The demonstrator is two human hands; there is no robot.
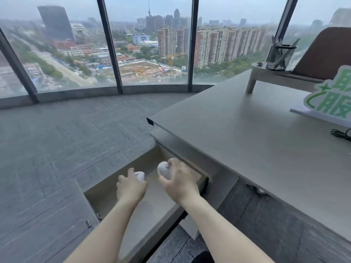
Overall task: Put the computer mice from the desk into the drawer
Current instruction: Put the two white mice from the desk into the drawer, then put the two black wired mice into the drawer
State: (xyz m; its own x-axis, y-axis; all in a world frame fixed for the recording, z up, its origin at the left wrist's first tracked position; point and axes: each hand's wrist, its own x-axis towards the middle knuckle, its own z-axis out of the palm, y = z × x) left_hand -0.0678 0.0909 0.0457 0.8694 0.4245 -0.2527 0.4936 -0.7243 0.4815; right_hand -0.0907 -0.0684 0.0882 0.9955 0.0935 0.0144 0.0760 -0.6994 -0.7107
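The drawer (106,194) stands pulled out below the desk's left edge, its beige inside showing. Both my hands are over it. My left hand (131,186) is closed around a white computer mouse (141,175), of which only the front end shows past my fingers. My right hand (180,184) grips a second white mouse (164,169) from the side, tilted up, its wheel visible. I cannot tell whether either mouse touches the drawer floor.
The grey desk (247,133) runs along the right. On it are a small riser (269,73) with a mesh pen cup (280,56), a green-and-white sign (330,97) and a black cable (341,133). Carpet and tall windows lie to the left.
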